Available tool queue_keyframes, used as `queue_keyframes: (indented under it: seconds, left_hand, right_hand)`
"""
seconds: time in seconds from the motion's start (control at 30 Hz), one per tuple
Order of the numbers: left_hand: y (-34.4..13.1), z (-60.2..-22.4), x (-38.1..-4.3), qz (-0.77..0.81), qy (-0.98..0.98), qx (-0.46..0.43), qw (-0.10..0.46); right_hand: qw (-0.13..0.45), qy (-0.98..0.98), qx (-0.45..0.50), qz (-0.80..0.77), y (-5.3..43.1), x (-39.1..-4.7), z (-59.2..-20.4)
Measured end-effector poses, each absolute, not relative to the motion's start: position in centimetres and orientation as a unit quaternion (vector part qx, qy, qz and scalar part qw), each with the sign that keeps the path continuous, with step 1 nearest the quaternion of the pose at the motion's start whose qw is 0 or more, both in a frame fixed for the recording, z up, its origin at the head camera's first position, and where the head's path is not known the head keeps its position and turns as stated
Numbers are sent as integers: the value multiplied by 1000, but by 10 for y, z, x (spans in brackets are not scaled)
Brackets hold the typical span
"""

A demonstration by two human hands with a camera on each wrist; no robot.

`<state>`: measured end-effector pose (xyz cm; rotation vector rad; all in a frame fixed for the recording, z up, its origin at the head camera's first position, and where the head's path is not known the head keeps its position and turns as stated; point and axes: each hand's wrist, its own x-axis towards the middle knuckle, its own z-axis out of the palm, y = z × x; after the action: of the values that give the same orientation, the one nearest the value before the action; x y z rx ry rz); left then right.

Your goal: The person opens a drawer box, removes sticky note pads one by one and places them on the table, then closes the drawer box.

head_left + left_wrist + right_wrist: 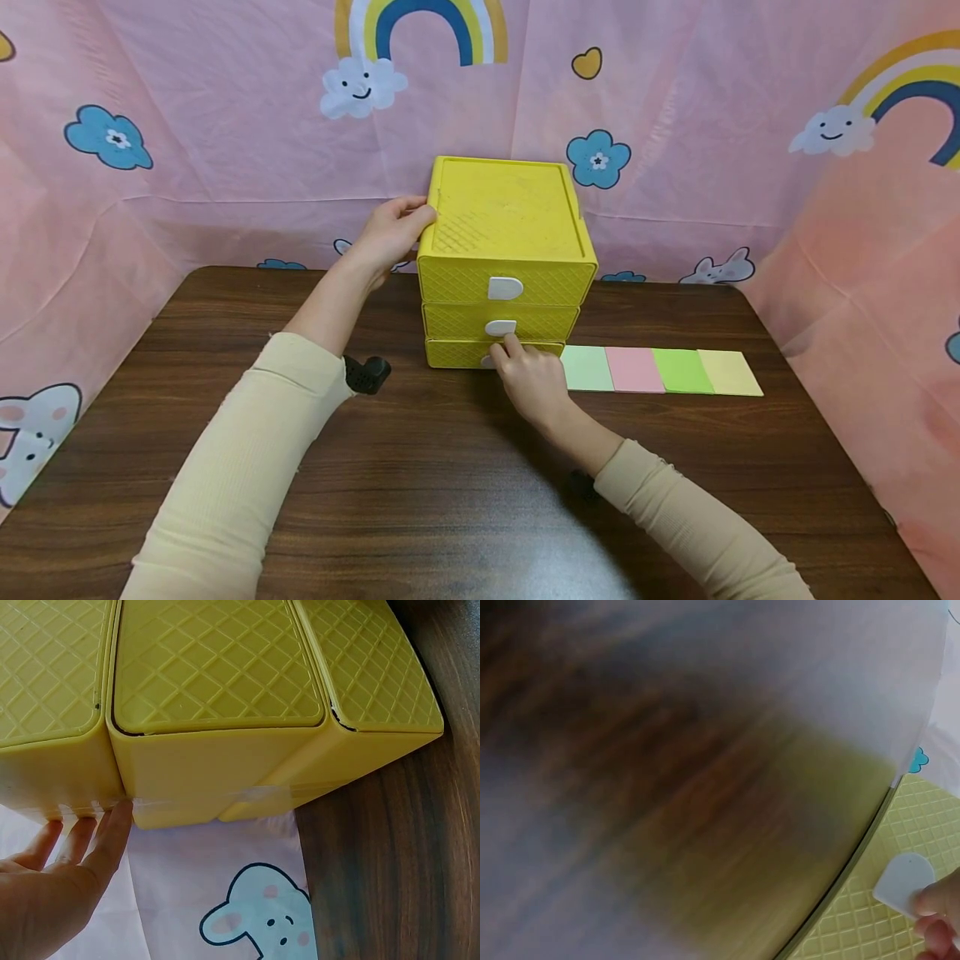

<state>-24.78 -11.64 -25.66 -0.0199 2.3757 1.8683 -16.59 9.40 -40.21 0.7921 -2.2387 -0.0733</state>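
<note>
A yellow three-drawer box (507,207) with white tab handles stands at the back of the table. My left hand (395,229) rests on its left side near the top, thumb at the top edge. In the left wrist view, the left hand's straight fingers (79,840) press that side. At the lower drawers, my right hand (531,379) has curled fingers and pinches the bottom handle (486,362), which it mostly covers. One fingertip touches the lower edge of the middle handle (500,327). In the right wrist view, fingertips (931,898) meet a white handle (905,879).
A row of square paper notes in pale green (587,368), pink (634,369), bright green (682,371) and yellow (731,372) lies right of the box on the brown wooden table (420,500). Pink patterned cloth (247,108) hangs behind. Blur fills much of the right wrist view.
</note>
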Motion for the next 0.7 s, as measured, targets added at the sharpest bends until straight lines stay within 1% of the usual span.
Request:
queue_keyframes:
  seconds: [0.23,0.7]
  left_hand:
    - [-117,-256,-247,618,784,-3,61]
    - [-117,-261,-248,621,782,-9,49]
  right_hand:
    - [377,-872,309,-47,94,-166,-403]
    - [355,-876,320,-63,97,-161,-396]
